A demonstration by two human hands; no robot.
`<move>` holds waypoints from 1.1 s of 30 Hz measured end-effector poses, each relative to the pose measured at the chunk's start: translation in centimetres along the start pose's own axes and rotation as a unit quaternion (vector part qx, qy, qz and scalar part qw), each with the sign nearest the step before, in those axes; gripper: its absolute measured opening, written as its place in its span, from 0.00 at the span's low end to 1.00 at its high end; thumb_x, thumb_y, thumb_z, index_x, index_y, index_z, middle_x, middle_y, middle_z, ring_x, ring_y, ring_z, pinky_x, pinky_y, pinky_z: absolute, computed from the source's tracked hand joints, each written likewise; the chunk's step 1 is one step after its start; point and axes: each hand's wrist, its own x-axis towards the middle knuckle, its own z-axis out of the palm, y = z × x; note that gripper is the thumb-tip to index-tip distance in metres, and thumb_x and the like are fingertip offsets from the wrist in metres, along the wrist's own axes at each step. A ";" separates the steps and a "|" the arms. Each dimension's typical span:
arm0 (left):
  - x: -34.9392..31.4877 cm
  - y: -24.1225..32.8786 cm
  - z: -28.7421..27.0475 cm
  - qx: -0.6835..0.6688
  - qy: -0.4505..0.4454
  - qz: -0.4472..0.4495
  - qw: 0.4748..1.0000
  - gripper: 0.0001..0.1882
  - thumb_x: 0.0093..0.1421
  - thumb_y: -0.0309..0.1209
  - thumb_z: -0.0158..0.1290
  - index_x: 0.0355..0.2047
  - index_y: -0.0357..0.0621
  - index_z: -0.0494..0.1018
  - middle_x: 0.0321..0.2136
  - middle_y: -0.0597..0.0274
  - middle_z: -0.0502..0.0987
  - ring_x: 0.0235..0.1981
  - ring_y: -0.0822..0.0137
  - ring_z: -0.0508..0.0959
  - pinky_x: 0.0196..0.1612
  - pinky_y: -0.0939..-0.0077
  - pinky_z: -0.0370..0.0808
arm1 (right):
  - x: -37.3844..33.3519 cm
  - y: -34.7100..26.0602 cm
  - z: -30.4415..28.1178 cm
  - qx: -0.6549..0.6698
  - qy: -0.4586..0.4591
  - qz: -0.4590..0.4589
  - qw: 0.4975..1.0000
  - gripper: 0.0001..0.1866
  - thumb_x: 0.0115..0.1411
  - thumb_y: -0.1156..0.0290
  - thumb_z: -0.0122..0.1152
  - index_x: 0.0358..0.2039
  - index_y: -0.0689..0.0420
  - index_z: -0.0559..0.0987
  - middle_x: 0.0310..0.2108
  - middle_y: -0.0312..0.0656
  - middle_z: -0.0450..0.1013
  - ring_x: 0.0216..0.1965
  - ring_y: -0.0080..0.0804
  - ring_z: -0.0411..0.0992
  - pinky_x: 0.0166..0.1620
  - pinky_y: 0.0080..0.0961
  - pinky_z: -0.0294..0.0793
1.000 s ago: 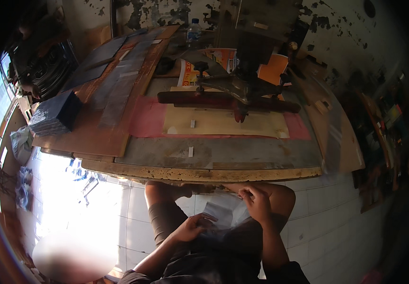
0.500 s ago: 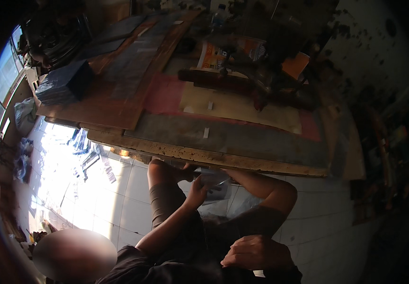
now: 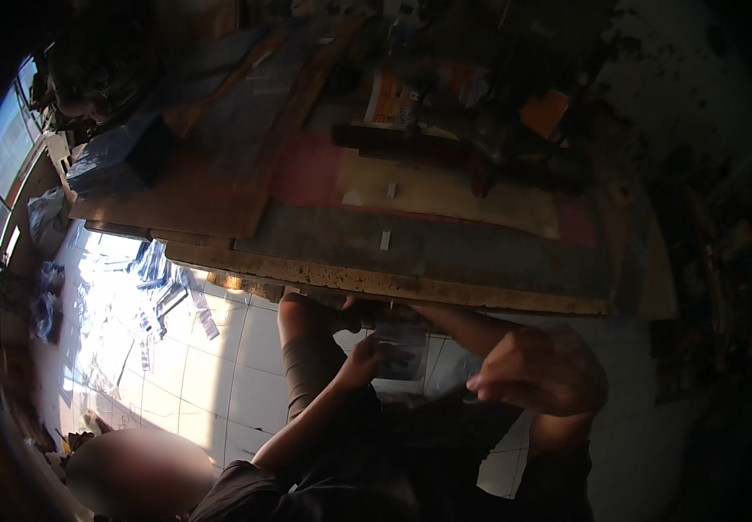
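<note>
My left hand [image 3: 360, 362] is closed on the edge of a see-through plastic bag [image 3: 402, 350], which hangs between my knees below the table edge. Its contents, if any, are too dim to make out. Over my right knee, my right hand [image 3: 528, 374] is raised with fingers bent, smeared by motion. Whether something is between its fingertips cannot be made out. On the workbench [image 3: 498, 283] ahead lie a yellowish sheet [image 3: 463, 196] on a pink-red sheet [image 3: 305, 170] and a small white strip [image 3: 386, 239].
A dark bar-like tool [image 3: 393, 143] lies across the sheets' far side. Brown boards [image 3: 193, 196] and a plastic-wrapped dark box [image 3: 115, 157] occupy the bench's left. Scattered strips [image 3: 171, 296] lie on the sunlit tiled floor. The worn wooden bench edge [image 3: 376, 283] runs above my knees.
My right hand has risen from my lap and moved up and to the right, over my right knee. My left hand stays on the plastic bag. The view has shifted slightly.
</note>
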 end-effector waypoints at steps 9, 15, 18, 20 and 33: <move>-1.2 2.4 1.6 0.074 -0.006 0.010 0.997 0.15 0.66 0.24 0.45 0.51 0.32 0.73 0.44 0.54 0.84 0.45 0.65 0.83 0.52 0.69 0.77 | 11.8 17.3 -0.5 -0.446 0.192 0.030 0.874 0.17 0.64 0.73 0.61 0.54 0.57 0.77 0.56 0.44 0.71 0.59 0.44 0.69 0.61 0.38 0.69; -2.3 2.7 1.7 0.005 -0.012 -0.011 1.000 0.18 0.65 0.23 0.47 0.54 0.31 0.67 0.46 0.48 0.83 0.47 0.62 0.83 0.53 0.67 0.78 | 6.9 16.9 5.0 -0.384 0.131 0.191 0.894 0.22 0.70 0.64 0.53 0.61 0.59 0.72 0.61 0.47 0.67 0.65 0.44 0.63 0.66 0.46 0.61; -2.6 3.3 1.8 -0.016 -0.018 -0.037 0.999 0.19 0.63 0.22 0.47 0.54 0.31 0.67 0.46 0.46 0.83 0.49 0.61 0.82 0.54 0.67 0.77 | 5.4 18.4 5.7 -0.374 0.114 0.209 0.897 0.25 0.73 0.58 0.48 0.63 0.60 0.70 0.65 0.49 0.64 0.68 0.45 0.60 0.69 0.47 0.57; -2.8 3.3 1.7 -0.017 -0.026 -0.005 0.999 0.19 0.63 0.21 0.46 0.54 0.31 0.68 0.46 0.46 0.83 0.49 0.60 0.82 0.55 0.66 0.77 | 5.5 18.7 5.5 -0.355 0.101 0.200 0.907 0.27 0.74 0.55 0.45 0.64 0.60 0.69 0.68 0.51 0.61 0.71 0.45 0.57 0.71 0.47 0.55; -3.9 4.5 1.7 0.018 0.006 0.017 1.000 0.20 0.61 0.27 0.47 0.53 0.32 0.69 0.43 0.48 0.84 0.44 0.60 0.84 0.49 0.68 0.79 | 7.5 20.3 6.2 -0.377 0.101 0.197 0.899 0.31 0.71 0.54 0.49 0.68 0.60 0.63 0.71 0.53 0.56 0.71 0.50 0.55 0.72 0.50 0.52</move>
